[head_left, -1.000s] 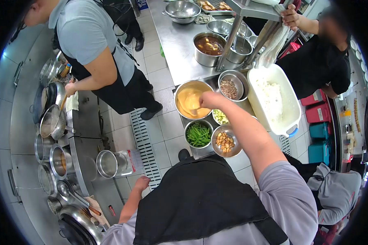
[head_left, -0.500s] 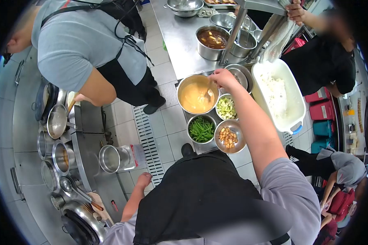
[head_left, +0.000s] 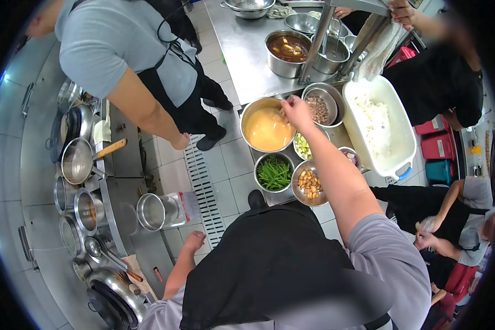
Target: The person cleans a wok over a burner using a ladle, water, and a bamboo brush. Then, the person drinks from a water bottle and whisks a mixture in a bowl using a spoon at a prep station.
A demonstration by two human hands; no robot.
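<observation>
My right hand [head_left: 296, 112] is closed at the right rim of a metal pot of yellow-orange liquid [head_left: 267, 131]; what it grips is hidden by the fingers. My left hand [head_left: 194, 241] hangs low on the left, fingers curled, touching nothing that shows. Around the pot stand a bowl of cut green vegetables [head_left: 274, 172], a bowl of pale green pieces [head_left: 302, 147], a bowl of brown nut-like pieces [head_left: 309, 183] and a bowl of minced bits [head_left: 319, 108].
A white tub [head_left: 402, 129] holds white food at the right. Behind stands a pot of dark broth [head_left: 287, 49]. A co-worker [head_left: 93, 52] stands at the left by the stove with pans [head_left: 77, 161]. Other people are at the right.
My right hand has moved from over the liquid to the pot's right rim; the ladle seen earlier in it no longer shows clearly. The left co-worker's hand has come away from the pan handle.
</observation>
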